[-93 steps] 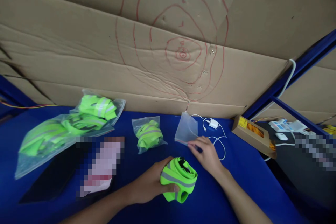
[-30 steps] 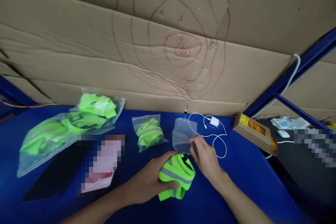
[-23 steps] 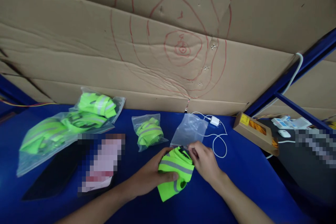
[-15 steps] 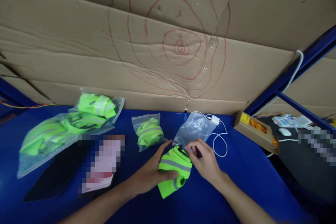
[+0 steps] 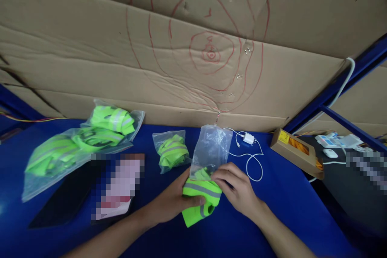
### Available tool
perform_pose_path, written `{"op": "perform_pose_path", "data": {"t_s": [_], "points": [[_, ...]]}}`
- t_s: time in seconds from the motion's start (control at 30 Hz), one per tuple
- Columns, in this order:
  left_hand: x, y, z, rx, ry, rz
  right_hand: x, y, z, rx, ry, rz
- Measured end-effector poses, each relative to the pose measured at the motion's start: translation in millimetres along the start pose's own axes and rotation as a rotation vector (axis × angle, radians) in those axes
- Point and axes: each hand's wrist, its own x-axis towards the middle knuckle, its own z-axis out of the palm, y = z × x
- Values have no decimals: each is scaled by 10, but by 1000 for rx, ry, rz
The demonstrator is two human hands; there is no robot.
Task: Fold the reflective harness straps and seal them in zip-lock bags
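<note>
My left hand point(image 5: 173, 200) grips a folded neon-green reflective vest point(image 5: 201, 195) with silver stripes, its thumb lying across the front. A clear plastic zip bag point(image 5: 211, 149) lies just beyond, and its near edge overlaps the top of the vest. My right hand point(image 5: 237, 185) pinches the right side of the bag's edge, close against the vest. Part of the vest shows through the plastic. The right fingertips are partly hidden behind the hand.
Several bagged green vests point(image 5: 102, 137) lie at left, and one small bagged vest point(image 5: 173, 151) is near the middle. A dark flat object point(image 5: 65, 197) and a blurred phone-like item point(image 5: 119, 187) lie at left. A white charger point(image 5: 248, 138) and an open cardboard box point(image 5: 296, 151) are at right.
The bag's near edge has come down over the top of the vest, and the bag has straightened and shifted left. My right hand has lowered slightly; the left keeps its hold.
</note>
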Motion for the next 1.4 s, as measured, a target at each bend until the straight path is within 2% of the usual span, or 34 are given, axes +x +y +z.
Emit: {"op": "perform_pose_path", "data": {"t_s": [0.1, 0.23, 0.4, 0.6, 0.8, 0.97, 1.17, 1.27, 1.4], "points": [[0, 57, 6, 36, 100, 16, -11, 44, 11, -73, 42, 2], [3, 91, 25, 57, 193, 16, -12, 119, 51, -330, 134, 122], [30, 75, 15, 138, 338, 94, -15, 155, 135, -634, 16, 138], [38, 48, 10, 162, 408, 126, -5, 121, 240, -689, -1, 94], [68, 39, -89, 366, 453, 212, -7, 31, 308, -600, -78, -100], [78, 12, -96, 405, 420, 233, -2, 43, 312, -676, -115, -17], [81, -35, -89, 358, 421, 257, 33, 75, 221, -440, -196, 6], [78, -14, -80, 289, 443, 241, 23, 129, 197, -166, -244, 167], [22, 33, -2, 93, 458, 173, -19, 148, 300, 261, -194, 378]]}}
